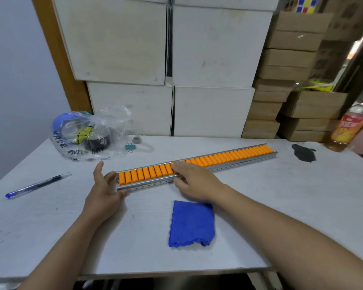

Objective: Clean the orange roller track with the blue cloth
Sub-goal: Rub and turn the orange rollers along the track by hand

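Note:
The orange roller track (222, 159), a long metal rail with several orange rollers, lies slanted across the white table from centre left to far right. My left hand (105, 185) grips its near left end, thumb and fingers around the rail. My right hand (192, 182) rests palm down over the track a little right of that end, fingers wrapped on the rail. The folded blue cloth (192, 223) lies flat on the table just in front of my right hand, touched by neither hand.
A clear plastic bag (88, 136) with tape rolls sits at the back left, a teal binder clip (130, 147) beside it. A blue pen (37, 185) lies at left. A dark stain (304, 155) and an orange bottle (348, 130) are at right. Stacked boxes (214, 59) stand behind the table (50, 227).

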